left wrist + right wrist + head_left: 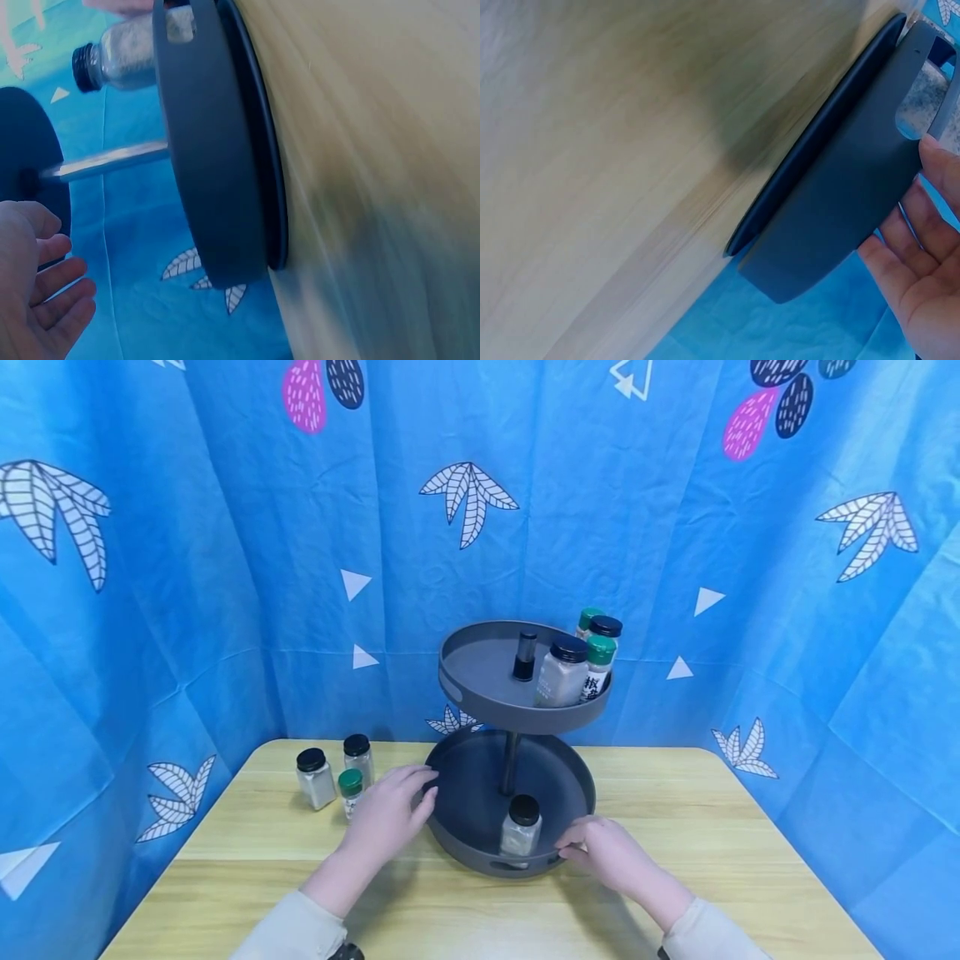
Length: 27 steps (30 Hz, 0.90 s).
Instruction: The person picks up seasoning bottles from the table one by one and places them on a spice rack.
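Observation:
A dark grey two-tier round spice rack [467, 806] stands on the table. One clear jar with a black lid [521, 833] sits upright in its lower tray near the front cut-out. My right hand [609, 853] pinches the lower tray's front right rim; in the right wrist view the thumb lies near the cut-out, with the fingers over the rim. To the left, my left hand [386, 810] hovers by the lower tray's left rim, fingers loosely bent and holding nothing. Whether it touches the rim I cannot tell. Several jars, including a black-lidded jar [562, 677], crowd the upper tray's right side.
On the table at the left stand two black-lidded jars [316, 781] and a green-lidded jar [350, 789], partly behind my left hand. A blue patterned curtain [480, 577] hangs behind and along both sides of the wooden table [675, 802].

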Available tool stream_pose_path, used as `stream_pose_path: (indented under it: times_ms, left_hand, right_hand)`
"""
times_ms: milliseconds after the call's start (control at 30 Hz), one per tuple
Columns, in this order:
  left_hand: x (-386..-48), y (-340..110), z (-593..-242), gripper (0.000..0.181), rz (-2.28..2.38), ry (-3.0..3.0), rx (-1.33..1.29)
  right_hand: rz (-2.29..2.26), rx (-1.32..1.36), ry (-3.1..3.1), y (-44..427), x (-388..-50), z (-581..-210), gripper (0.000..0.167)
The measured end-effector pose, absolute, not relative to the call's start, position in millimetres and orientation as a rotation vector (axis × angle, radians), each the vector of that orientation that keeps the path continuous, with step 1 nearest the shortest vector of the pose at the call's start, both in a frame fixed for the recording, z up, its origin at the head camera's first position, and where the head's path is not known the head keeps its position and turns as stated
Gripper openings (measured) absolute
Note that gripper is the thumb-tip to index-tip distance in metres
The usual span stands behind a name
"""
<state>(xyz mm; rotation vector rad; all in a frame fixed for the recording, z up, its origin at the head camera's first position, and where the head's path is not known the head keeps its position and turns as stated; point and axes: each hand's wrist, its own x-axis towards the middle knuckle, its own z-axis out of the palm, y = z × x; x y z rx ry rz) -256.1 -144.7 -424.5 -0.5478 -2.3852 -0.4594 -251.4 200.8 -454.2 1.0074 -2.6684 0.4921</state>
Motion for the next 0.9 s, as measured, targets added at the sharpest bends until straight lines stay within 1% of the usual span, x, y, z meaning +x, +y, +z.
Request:
stream_pose_path:
  times_ms: [333,900]
  left_hand:
    - [-263.3,-170.0,-428.1,0.025,-0.43,-2.364,-0.452]
    - [-272.5,-200.0,-438.2,0.027,-0.541,-2.384,-0.304]
  right_hand:
    - [0.488,1.021,-2.664,201.9,-252.5,-453.7,0.008]
    - [0.519,1.031,-2.684,204.1,-254.2,-453.1,0.008]
